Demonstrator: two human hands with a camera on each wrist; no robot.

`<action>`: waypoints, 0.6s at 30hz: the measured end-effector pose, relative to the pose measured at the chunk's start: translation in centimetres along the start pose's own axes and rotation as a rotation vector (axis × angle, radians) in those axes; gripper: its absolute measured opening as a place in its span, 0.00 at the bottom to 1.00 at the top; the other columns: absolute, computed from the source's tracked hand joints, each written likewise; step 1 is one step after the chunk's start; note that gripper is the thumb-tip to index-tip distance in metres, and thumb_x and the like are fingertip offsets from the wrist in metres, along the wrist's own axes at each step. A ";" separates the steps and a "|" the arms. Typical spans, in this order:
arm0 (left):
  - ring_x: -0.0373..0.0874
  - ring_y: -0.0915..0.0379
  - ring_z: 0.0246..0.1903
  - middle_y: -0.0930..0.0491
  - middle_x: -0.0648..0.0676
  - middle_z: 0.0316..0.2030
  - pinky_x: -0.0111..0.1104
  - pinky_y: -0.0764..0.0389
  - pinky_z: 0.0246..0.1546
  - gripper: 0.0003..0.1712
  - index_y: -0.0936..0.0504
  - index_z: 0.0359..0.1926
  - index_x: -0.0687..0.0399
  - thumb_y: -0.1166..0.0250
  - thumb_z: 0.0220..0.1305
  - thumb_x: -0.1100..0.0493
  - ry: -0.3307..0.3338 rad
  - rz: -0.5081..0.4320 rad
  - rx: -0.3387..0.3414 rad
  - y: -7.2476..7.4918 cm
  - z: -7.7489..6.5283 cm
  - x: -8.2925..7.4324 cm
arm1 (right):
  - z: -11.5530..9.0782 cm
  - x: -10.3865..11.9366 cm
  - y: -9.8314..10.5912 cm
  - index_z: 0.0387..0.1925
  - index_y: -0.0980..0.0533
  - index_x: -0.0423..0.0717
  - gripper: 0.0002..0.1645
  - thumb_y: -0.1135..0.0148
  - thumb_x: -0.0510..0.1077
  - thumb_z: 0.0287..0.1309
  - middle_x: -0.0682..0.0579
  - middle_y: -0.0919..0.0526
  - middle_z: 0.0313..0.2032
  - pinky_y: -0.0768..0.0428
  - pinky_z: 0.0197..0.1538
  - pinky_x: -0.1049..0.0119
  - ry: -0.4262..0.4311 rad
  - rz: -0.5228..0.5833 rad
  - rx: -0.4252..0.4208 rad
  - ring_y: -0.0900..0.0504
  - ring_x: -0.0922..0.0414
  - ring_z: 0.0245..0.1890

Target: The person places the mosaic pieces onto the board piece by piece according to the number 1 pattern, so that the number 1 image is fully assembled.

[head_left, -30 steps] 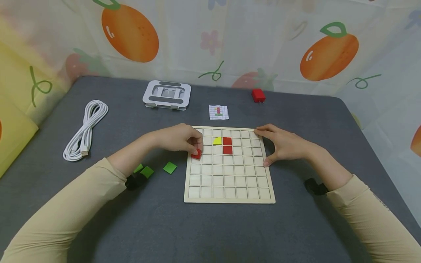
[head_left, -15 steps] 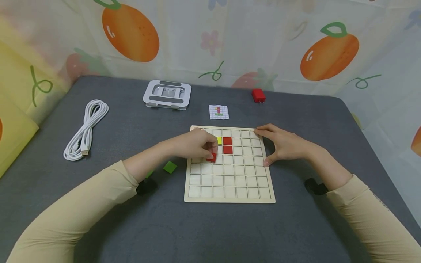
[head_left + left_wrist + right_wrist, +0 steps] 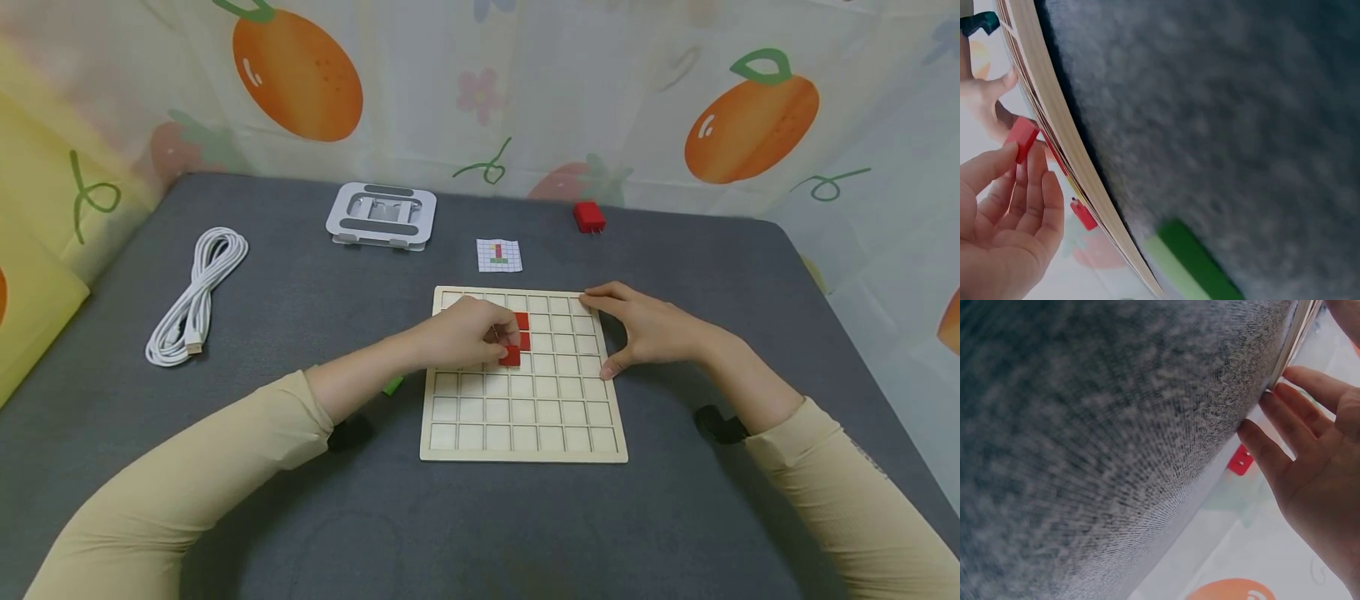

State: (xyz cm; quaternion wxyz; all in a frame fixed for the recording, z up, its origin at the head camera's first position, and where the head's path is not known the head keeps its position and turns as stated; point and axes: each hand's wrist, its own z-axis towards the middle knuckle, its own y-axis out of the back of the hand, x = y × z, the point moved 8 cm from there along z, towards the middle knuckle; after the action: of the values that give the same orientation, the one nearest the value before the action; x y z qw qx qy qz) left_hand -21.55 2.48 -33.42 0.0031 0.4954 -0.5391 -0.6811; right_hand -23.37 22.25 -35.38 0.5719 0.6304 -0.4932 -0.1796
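Between thumb and fingers my left hand (image 3: 472,333) pinches a red square tile (image 3: 510,357), held close over the wooden grid board (image 3: 562,414). In the left wrist view the same red tile (image 3: 1022,134) shows as a thick block at the fingertips. Just beyond it, two red tiles (image 3: 523,321) sit in board cells, one above the other, partly covered by the hand. The yellow piece is hidden behind the left hand in the head view. At the board's right edge my right hand (image 3: 648,329) rests, thumb and fingers spread along the rim.
A green tile (image 3: 393,385) lies left of the board, mostly under the left forearm. Behind the board is a small paper with a coloured grid pattern (image 3: 498,256). A grey folding stand (image 3: 382,217), a white cable (image 3: 197,296) and a red charger plug (image 3: 589,217) are farther out.
My left hand has carried the red tile rightward over the board, from its left edge to just below the two placed red tiles. The right hand has stayed at the right edge.
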 end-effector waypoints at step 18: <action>0.37 0.27 0.28 0.16 0.49 0.26 0.26 0.27 0.35 0.04 0.17 0.30 0.53 0.35 0.60 0.66 0.020 0.035 -0.092 -1.1 0.7 -0.8 | -0.1 0.1 0.1 0.75 0.43 0.45 0.68 0.24 0.69 0.38 0.45 0.41 0.72 0.27 0.60 0.45 0.002 0.014 -0.009 0.36 0.45 0.70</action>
State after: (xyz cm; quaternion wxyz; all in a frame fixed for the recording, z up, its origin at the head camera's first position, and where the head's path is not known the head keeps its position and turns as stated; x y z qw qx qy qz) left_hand -21.04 3.89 -33.80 0.0432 0.4920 -0.5159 -0.7000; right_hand -23.31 22.23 -35.21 0.5764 0.6246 -0.4962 -0.1773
